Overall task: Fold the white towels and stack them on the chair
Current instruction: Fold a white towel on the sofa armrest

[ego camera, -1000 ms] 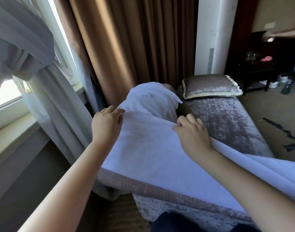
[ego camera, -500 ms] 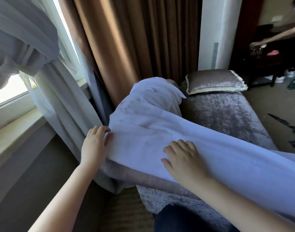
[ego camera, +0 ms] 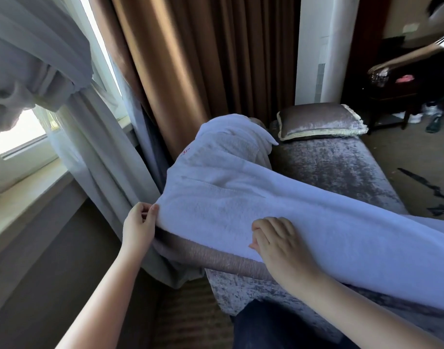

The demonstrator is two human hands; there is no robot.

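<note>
The white towel (ego camera: 279,210) is lying across the near end of the grey velvet chair (ego camera: 341,167), its long axis running from the chair's left edge down and away to your right, where it is passing out of view. Your left hand (ego camera: 139,222) is pinching the towel's left end between thumb and fingertips, just past the chair's edge. Your right hand (ego camera: 279,238) is resting on top of the towel near its front edge, fingers relaxed and gripping nothing. Behind the spread towel, a bunched heap of white towelling (ego camera: 231,137) is sitting on the chair; whether it is a separate towel is unclear. A matching cushion (ego camera: 319,120) is lying at the chair's far end. A brown curtain (ego camera: 190,59) is hanging behind, a grey sheer curtain (ego camera: 90,147) is draping beside a bright window sill (ego camera: 22,195) on your left, and another person's arm (ego camera: 404,55) is reaching in at far right
</note>
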